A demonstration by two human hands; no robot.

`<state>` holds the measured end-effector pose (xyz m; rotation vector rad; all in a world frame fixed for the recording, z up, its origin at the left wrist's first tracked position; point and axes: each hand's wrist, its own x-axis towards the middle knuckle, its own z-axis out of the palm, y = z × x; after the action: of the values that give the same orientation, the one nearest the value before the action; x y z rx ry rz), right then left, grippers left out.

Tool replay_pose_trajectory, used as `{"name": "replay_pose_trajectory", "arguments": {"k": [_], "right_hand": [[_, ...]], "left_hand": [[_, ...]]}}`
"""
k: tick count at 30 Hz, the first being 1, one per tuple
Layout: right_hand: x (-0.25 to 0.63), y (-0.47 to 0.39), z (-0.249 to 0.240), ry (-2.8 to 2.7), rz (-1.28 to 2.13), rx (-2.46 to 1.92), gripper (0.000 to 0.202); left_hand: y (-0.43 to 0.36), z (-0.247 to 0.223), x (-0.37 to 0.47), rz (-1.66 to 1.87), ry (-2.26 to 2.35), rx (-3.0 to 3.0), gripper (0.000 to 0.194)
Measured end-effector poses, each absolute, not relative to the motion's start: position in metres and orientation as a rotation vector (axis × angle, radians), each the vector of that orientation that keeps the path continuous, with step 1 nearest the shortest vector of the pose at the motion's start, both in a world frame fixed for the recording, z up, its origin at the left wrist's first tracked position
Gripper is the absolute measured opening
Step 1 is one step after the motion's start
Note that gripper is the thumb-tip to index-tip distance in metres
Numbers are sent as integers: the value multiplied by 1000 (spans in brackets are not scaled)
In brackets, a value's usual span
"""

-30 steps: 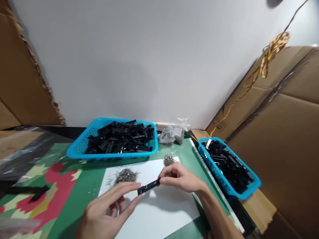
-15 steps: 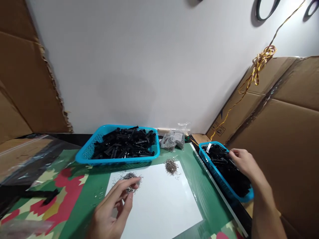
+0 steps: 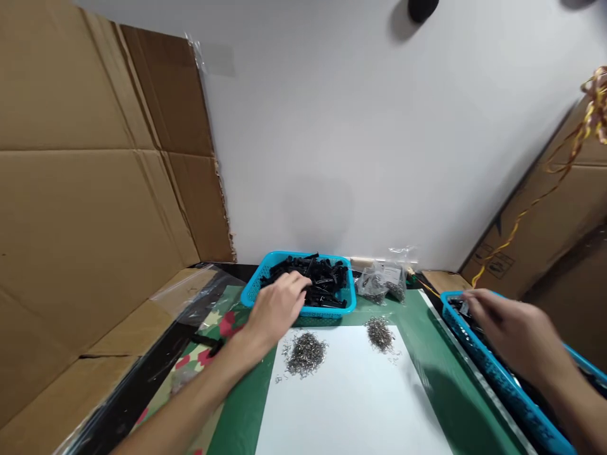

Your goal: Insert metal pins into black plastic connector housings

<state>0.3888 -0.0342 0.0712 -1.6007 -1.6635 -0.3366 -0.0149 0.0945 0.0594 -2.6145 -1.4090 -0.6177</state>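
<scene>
My left hand [image 3: 281, 303] is over the front of the blue basket [image 3: 251, 296] of black plastic parts [image 3: 327, 281]; its fingers curl down among the parts, and what they hold, if anything, is hidden. Above the left end of a second blue basket [image 3: 493, 366], my right hand [image 3: 516, 325] has its fingers drawn together, with a small pale bit near the tips that is too blurred to name. Two piles of tiny metal pieces, a larger one [image 3: 306, 354] and a smaller one [image 3: 379, 333], lie on a white sheet [image 3: 351, 404].
Plastic bags of small pieces [image 3: 382, 282] stand by the wall. A black part [image 3: 208, 342] lies on the patterned cover at left. Cardboard panels [image 3: 95, 208] flank the work area, and a yellow cord [image 3: 516, 221] hangs at right.
The view has swung left. My left hand has gone from beside the larger metal pile to the basket of black parts behind it. My right hand is now at its basket's near-left end.
</scene>
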Motion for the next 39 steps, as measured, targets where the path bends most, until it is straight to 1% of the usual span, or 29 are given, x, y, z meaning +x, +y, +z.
{"name": "replay_pose_trajectory", "arguments": {"k": [1, 2, 4, 8, 10, 12, 15, 17, 19, 21, 22, 25, 27, 31, 39], "right_hand": [[371, -31, 66, -1790, -270, -1562, 33], [354, -28, 61, -1897, -218, -1525, 33], [324, -23, 48, -2054, -149, -1510, 32], [283, -17, 29, -2218, 37, -1616, 28], [277, -13, 26, -2232, 163, -1683, 24], [283, -7, 26, -2194, 309, -1743, 21], [309, 1, 25, -2117, 621, -1678, 17], [329, 2, 21, -2082, 820, -1641, 19], [342, -1, 15, -2039, 937, -1608, 20], [346, -5, 9, -2000, 985, -1593, 21], [346, -7, 7, -1987, 998, -1592, 21], [339, -9, 2, -1960, 1010, -1613, 22], [335, -8, 0, -1953, 1028, -1642, 23], [333, -6, 0, -1971, 997, -1716, 21], [324, -13, 3, -2048, 863, -1793, 20]], "left_hand": [[106, 64, -14, -544, -1490, -2580, 21], [115, 67, -14, -447, -1507, -2577, 22], [129, 68, -11, -380, -1478, -2610, 24], [136, 63, -6, -304, -1417, -2670, 14], [134, 64, -5, -293, -1407, -2666, 18], [130, 70, -7, -301, -1409, -2626, 27], [122, 83, -17, -375, -1366, -2532, 37], [113, 89, -27, -517, -1340, -2530, 37], [100, 88, -35, -771, -1391, -2639, 31], [83, 79, -40, -1094, -1461, -2866, 25], [74, 72, -40, -1245, -1491, -2993, 24], [43, 42, -33, -1467, -1725, -3394, 29], [24, 22, -27, -1368, -1949, -3551, 31], [0, -2, -19, -1157, -1983, -3626, 30], [-3, -4, -15, -1048, -1932, -3582, 28]]}}
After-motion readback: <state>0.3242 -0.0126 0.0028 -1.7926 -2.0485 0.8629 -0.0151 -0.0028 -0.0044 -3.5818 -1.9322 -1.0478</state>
